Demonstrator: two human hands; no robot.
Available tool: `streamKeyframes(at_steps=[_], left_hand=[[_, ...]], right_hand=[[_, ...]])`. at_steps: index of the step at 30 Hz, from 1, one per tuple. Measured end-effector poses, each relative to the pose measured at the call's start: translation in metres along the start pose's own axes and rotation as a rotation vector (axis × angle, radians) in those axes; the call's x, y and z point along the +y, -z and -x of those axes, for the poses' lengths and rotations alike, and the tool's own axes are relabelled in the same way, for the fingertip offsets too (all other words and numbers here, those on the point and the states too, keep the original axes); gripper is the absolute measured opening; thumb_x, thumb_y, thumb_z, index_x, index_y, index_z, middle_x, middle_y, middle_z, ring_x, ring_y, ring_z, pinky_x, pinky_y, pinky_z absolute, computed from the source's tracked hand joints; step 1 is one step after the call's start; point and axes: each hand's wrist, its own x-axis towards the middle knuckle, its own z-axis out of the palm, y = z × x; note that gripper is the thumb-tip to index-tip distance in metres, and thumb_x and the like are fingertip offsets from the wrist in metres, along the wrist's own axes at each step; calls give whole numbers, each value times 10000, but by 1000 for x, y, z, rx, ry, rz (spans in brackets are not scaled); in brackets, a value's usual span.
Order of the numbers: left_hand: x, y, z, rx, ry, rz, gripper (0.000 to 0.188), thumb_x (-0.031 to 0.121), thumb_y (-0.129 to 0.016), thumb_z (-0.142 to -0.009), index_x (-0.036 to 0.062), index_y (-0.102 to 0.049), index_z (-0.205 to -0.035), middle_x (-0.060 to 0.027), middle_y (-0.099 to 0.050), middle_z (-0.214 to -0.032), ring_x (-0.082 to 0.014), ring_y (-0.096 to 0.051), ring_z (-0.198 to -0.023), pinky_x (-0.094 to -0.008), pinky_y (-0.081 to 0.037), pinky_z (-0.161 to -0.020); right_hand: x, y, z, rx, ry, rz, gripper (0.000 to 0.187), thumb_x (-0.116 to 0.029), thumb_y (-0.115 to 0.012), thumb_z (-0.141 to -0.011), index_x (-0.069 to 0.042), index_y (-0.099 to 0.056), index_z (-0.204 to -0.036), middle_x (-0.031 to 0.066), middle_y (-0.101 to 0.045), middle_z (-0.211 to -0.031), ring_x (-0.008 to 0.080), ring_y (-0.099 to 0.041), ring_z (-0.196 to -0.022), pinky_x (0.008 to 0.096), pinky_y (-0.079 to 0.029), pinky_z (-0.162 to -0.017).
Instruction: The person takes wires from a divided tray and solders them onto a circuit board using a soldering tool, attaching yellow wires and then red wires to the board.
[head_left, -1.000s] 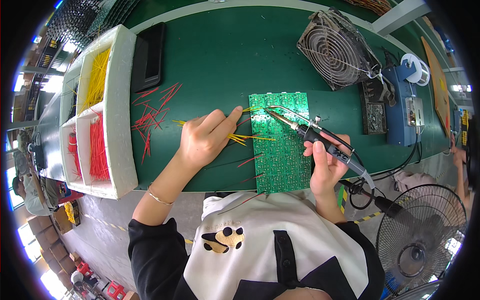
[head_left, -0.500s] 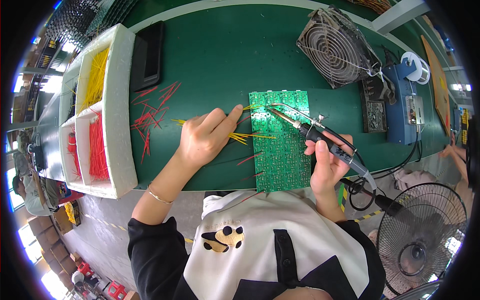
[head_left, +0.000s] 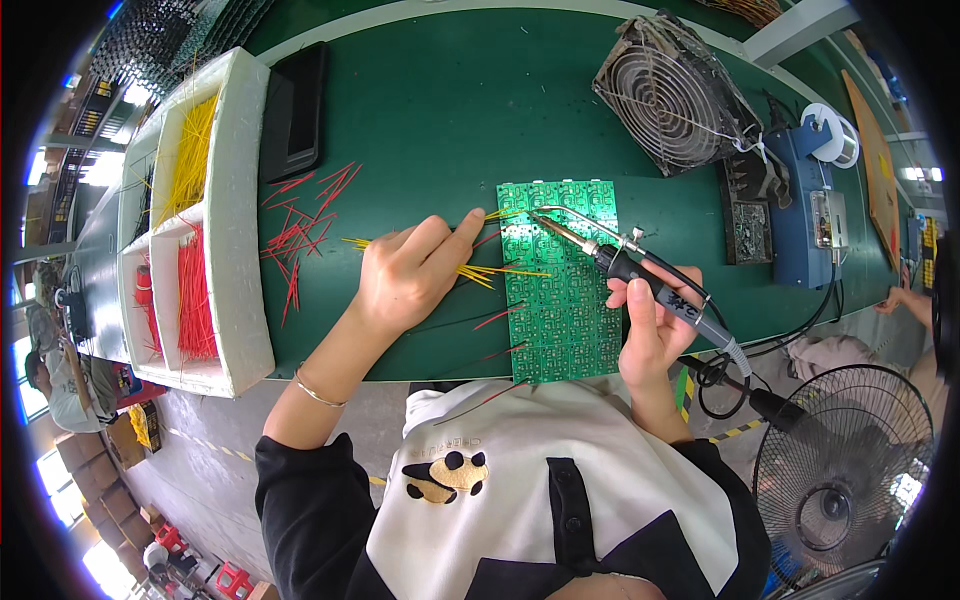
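- barely anything shifts against half a second ago: the soldering iron [head_left: 622,266] has its tip a touch closer to the left edge of the circuit board [head_left: 572,330], and the left hand [head_left: 402,280] keeps its pose.

- where does the board lie from the hands?

- flat on the bench [head_left: 430,120], between them. its long axis runs away from the person's body, so the left hand is off its left edge and the right hand [head_left: 652,325] at its right edge.

- which is nearer?

- the right, whose fingers overlap the board's right edge in this view. yet the left index fingertip is just beside the board's far-left corner.

- and how do they grip?

- left fingers are closed, apparently pinching a yellow wire [head_left: 495,216] that reaches over that corner. more yellow strands [head_left: 510,271] pass by the palm; i cannot tell whether it grips them. right fingers wrap the iron's handle, which slants across the board from its right edge toward the same corner.

- does the tip touch the wire?

- they nearly meet; contact is too small to tell.
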Motion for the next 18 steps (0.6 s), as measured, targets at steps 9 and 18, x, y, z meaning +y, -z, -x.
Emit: streamKeyframes(at_steps=[9,18], left_hand=[[-1,-1,1,-5,-7,-7,412,-27,-679,-577,48,-648,-980,-15,-391,-593,-121,-428,-428,-271,-367,-373],[-2,0,-1,-1,-51,-36,314,31,-650,-636,20,-632,-949,-4,-332,-588,-78,-420,-435,-239,-373,-357]], right_hand=[[0,-1,0,7,-10,-5,217,9,-566,-815,45,-484,-1012,109,-519,-895,129,-573,-679,224,-476,-570],[-1,-2,-1,-22,11,13,219,7,-569,-811,61,-493,-1009,109,-520,-848,122,-554,-641,212,-451,-549]])
